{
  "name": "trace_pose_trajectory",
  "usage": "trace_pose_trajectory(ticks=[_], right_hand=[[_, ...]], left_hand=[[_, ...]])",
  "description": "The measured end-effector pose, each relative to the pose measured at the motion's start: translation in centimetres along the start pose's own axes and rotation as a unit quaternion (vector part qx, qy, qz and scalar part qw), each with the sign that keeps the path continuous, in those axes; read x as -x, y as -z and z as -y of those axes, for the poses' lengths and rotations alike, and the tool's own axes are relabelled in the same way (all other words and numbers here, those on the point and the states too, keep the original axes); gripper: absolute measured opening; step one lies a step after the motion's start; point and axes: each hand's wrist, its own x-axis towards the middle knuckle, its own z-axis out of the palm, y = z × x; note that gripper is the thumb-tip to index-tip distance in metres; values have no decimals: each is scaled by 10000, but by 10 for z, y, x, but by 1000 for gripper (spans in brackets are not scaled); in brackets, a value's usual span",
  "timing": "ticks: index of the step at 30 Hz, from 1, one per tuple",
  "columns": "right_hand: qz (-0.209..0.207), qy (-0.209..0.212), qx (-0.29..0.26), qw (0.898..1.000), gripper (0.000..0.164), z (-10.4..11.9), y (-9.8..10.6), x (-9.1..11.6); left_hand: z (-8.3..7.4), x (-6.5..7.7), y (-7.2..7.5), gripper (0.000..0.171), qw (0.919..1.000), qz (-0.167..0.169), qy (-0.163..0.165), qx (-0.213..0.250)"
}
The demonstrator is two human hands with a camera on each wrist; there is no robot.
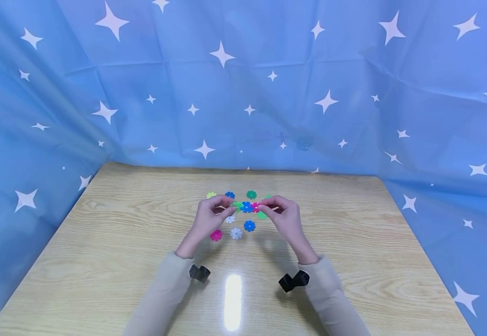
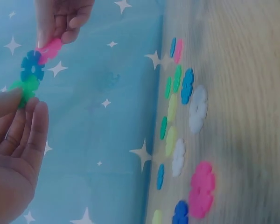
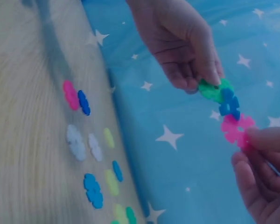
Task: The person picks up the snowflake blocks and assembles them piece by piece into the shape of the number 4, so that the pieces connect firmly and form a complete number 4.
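Note:
Three notched plastic snowflake discs are joined in a row and held up over the table between both hands. The left hand (image 1: 205, 219) pinches the green disc (image 3: 210, 90) at one end between thumb and fingers. At the other end, the right hand (image 1: 288, 219) pinches the pink disc (image 3: 234, 129) the same way. Between them sits the blue disc (image 1: 246, 207), its notches meeting those of both neighbours. In the left wrist view the row slants, with the pink disc uppermost. Fingers partly hide the two end discs.
Loose discs lie flat on the wooden table (image 1: 352, 242) below and around the hands, among them a pink disc (image 1: 216, 235), a white disc (image 1: 236, 233), a blue disc (image 1: 249, 226) and a dark green disc (image 1: 251, 194). A blue star-patterned curtain (image 1: 243, 84) hangs behind the table.

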Motion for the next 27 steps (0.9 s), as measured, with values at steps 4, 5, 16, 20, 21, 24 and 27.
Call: trace_pose_trajectory(ticks=[4,5,16,20,21,24,27], right_hand=[[-59,-146,-159,9997,10,4,1,-2],[-55,-166,-200,9996,10,5,0,-2],[30,-23,-247,9997,10,17,-15,-3],[48,-14,-202,9998,10,20,-18,-3],[71,-7,-185,9998,10,20,-18,-3],[117,11,-191,9997,12,9,-15,-5],[100,-5,-273,9996,15,-17,-8,-9]], left_hand=[[19,-3,-3,21,9974,-132,341,626],[25,-3,-5,20,9961,-138,439,752],[29,-3,-26,17,9772,-187,692,1997],[29,-2,-28,17,9767,-343,640,2021],[29,-2,-28,17,9765,-377,630,2026],[31,-2,-25,17,9779,-491,667,1919],[32,-2,-21,17,9787,-597,791,1798]])
